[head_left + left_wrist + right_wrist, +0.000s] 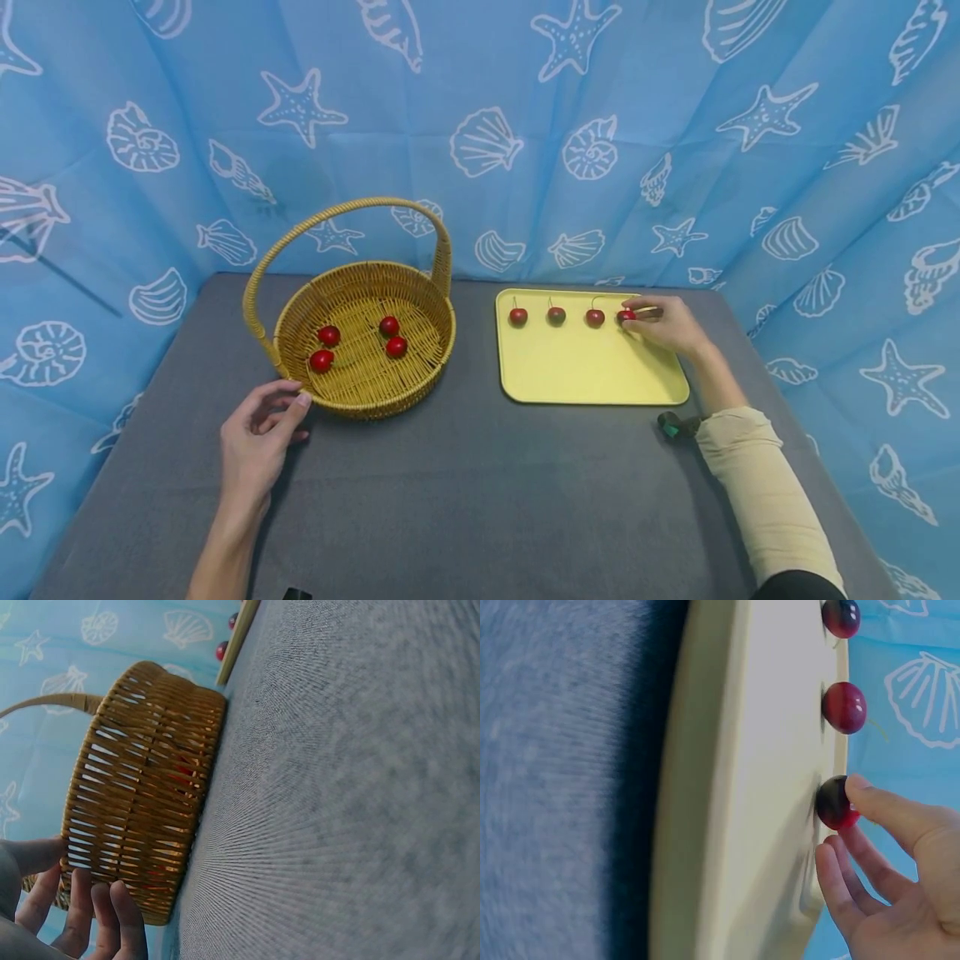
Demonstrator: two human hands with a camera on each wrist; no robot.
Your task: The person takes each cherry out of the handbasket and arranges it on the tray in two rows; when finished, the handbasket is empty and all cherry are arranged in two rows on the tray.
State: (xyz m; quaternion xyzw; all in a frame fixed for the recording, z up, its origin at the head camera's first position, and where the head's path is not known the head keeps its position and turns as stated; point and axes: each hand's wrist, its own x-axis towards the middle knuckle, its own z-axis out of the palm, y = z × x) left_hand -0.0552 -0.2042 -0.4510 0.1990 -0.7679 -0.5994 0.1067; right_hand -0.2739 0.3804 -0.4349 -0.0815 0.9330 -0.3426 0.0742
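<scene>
Pinching a red cherry [832, 801] between thumb and finger, your right hand [666, 323] is holding it at the right end of a row on the yellow tray [585, 367], where three other cherries [556, 316] are sitting. Your left hand [258, 429] is gripping the near-left rim of the wicker basket [375, 409]; four cherries [396, 347] are lying inside, in two pairs. Both containers are resting on the grey worktop [487, 500].

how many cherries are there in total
8: four cherries in the basket, three cherries in a row on the yellow tray, and one cherry pinched by the right hand beside them.
</scene>
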